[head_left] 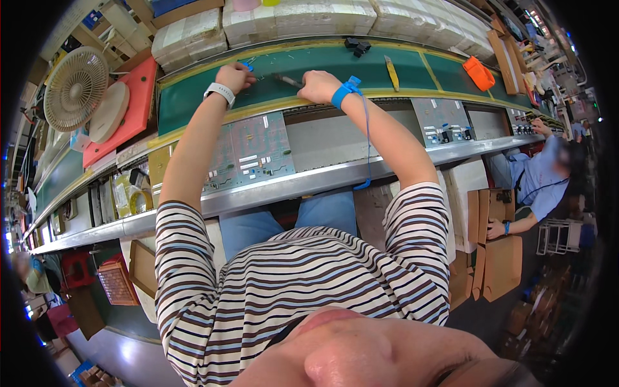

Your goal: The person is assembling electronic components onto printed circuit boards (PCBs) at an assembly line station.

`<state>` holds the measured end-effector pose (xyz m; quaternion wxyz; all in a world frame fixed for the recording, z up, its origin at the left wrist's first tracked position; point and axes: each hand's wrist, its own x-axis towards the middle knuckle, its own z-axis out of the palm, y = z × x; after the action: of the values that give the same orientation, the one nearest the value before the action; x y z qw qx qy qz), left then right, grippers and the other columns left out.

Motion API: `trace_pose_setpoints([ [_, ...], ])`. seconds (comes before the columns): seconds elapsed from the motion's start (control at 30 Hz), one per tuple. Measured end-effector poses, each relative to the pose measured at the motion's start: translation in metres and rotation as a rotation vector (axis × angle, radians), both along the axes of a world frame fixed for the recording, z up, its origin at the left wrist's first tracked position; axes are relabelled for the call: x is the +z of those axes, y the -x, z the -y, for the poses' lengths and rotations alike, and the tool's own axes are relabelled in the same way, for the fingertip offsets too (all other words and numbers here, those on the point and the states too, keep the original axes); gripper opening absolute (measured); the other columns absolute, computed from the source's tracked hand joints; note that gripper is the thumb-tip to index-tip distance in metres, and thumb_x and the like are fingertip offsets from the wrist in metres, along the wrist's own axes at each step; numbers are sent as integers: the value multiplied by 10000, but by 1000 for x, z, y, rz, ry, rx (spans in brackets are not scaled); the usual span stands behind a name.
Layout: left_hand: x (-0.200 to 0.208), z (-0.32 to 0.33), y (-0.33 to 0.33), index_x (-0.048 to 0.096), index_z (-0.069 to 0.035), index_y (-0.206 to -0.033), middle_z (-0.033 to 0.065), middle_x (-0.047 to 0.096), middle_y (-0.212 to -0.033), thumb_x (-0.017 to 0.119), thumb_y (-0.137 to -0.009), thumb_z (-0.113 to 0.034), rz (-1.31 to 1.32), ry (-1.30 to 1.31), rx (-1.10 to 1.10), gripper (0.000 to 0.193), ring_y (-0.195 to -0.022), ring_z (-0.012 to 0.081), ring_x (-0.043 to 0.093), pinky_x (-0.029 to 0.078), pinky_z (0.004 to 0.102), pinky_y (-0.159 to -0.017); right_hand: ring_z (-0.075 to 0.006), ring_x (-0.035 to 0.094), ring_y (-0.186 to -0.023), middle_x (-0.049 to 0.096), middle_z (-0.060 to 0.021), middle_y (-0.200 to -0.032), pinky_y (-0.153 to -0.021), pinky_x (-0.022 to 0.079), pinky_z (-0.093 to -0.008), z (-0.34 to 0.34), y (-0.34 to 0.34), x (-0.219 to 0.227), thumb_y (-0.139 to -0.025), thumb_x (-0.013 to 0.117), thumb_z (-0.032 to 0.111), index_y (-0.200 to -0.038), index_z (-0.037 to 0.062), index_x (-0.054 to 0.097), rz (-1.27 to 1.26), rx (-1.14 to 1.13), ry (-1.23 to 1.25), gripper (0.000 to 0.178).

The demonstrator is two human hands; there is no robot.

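Over the green mat (193,97), my left hand (236,77) has its fingers closed on a small blue part (247,66). My right hand (318,87) grips a dark, slender tool (288,80) that points toward the left hand; its exact kind is too small to tell. Thin pale bits lie scattered on the mat beyond the hands. A blue wrist strap (345,93) with a cord circles my right wrist. Nearer to me, a printed circuit board (264,148) with mounted components lies on the rail below my hands, partly covered by my left forearm.
On the mat lie black parts (357,46), a yellow utility knife (392,73) and an orange object (478,74). Another circuit board (442,120) sits farther right. White foam blocks (296,20) line the back. A fan (77,88) stands left; a co-worker (538,177) works at right.
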<state>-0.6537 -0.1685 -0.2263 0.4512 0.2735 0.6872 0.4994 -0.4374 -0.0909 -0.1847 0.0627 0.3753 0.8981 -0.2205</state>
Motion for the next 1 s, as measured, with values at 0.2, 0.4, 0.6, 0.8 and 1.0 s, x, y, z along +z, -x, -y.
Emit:
trace_pose_setpoints([
  [0.2,-14,-12,21,616,-71,-992,187,617,-982,506,-831,-177,-1091,-59,-66,222,-930,335,581,461,395,-808,-371,564,-969,569,-222,-1043,-830,460,-429,8,-1,-4,-700,548,186,-988,-3,587,13,-51,-323,347],
  [0.4,1,-18,9,602,-23,-1006,209,605,-1003,574,-821,-257,-1158,83,-309,299,-961,346,570,449,407,-830,-371,557,-965,563,-212,-1037,-826,456,-435,11,-2,-20,-688,572,202,-990,5,572,-90,-81,-275,360],
  [0.6,16,-26,16,604,8,-955,233,606,-967,599,-794,-287,-1391,192,-561,336,-909,356,584,463,422,-800,-359,556,-932,567,-185,-992,-801,461,-438,17,-7,-30,-679,618,237,-997,28,572,-289,-133,-291,383],
  [0.8,16,-27,31,647,-37,-833,189,636,-837,601,-718,-271,-1370,118,-460,264,-832,349,600,478,404,-755,-350,554,-931,569,-175,-981,-798,464,-430,16,-15,-33,-683,630,239,-1006,32,572,-337,-143,-297,388],
  [1.0,8,-26,52,640,-46,-886,104,665,-826,616,-698,-200,-1239,137,-398,244,-794,237,641,487,335,-732,-351,553,-923,573,-177,-971,-796,464,-424,18,-16,-27,-688,626,240,-1011,30,568,-402,-156,-232,389],
])
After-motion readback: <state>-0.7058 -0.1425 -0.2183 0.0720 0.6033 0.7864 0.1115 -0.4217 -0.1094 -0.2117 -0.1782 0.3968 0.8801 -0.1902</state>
